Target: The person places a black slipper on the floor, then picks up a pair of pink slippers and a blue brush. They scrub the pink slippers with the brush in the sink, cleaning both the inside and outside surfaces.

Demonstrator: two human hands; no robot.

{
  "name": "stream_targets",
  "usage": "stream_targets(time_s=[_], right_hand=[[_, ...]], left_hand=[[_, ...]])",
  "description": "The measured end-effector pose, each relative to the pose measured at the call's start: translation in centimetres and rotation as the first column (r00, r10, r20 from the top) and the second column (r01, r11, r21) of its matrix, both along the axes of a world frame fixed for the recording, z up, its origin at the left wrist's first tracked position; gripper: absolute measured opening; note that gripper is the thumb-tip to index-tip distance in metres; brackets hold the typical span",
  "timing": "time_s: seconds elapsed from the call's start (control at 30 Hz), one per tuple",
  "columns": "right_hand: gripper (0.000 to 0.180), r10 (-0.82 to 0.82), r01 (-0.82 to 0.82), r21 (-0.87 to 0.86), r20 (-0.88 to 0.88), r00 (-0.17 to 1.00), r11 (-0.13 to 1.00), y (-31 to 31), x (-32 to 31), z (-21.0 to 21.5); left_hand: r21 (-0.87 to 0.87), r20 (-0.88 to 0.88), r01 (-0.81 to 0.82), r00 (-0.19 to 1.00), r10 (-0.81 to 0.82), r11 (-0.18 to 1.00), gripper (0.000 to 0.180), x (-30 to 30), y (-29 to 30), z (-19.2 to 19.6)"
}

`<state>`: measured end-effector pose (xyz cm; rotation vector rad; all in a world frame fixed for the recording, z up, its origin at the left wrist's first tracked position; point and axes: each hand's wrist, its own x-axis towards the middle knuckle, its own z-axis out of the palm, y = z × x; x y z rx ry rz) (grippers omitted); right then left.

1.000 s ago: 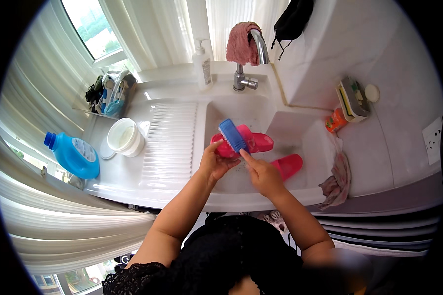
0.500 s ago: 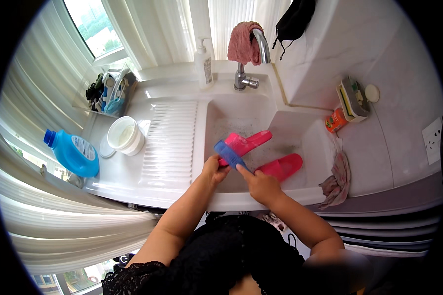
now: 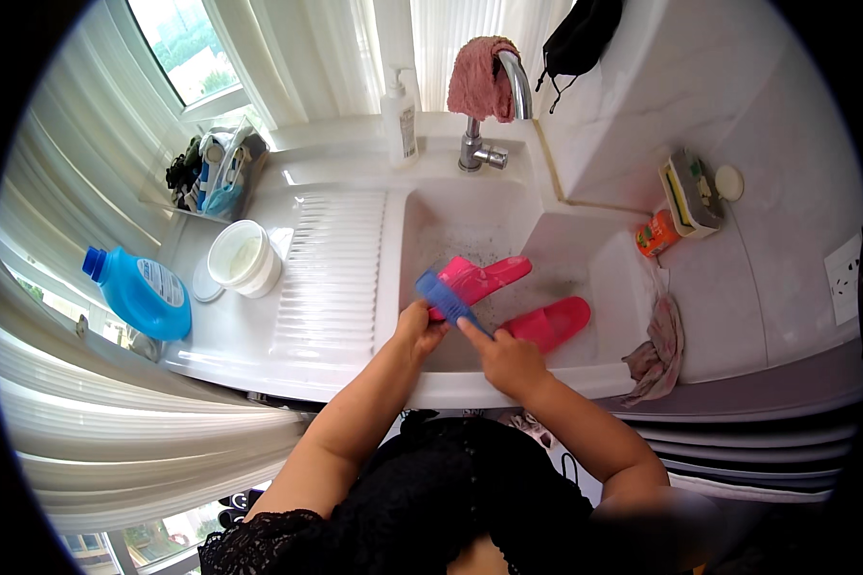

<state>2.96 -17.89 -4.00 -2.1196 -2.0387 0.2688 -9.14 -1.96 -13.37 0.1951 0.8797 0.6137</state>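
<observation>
White sink basin (image 3: 422,240) by the window: the left hand (image 3: 420,329) and right hand (image 3: 503,356) share a closed grip on a blue brush (image 3: 448,300), seemingly touching one pink slipper (image 3: 476,280); the other slipper (image 3: 547,324) lies beside. Wet fingers could slip, dropping the brush into the basin.

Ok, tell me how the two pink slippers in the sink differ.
The upper slipper is held up at one end by the left hand, with the blue brush in the right hand across it; the lower slipper lies untouched on the sink floor. The upper slipper is a lighter pink, the lower one closer to red. Both are plain slip-on slippers pointing towards the right.
</observation>
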Motion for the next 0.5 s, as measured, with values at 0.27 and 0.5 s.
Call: stream_targets(time_s=[0.27, 0.5], right_hand=[[0.051, 0.033, -0.033, -0.035, 0.005, 0.999, 0.999, 0.7, -0.6, 0.6], [0.048, -0.06, 0.061, 0.036, -0.026, 0.998, 0.998, 0.4, 0.9, -0.1]], left_hand=[[0.026, 0.023, 0.018, 1.0, -0.019, 0.999, 0.026, 0.2, 0.0, 0.7], [-0.056, 0.044, -0.023, 0.999, 0.026, 0.998, 0.027, 0.3, -0.1, 0.7]])
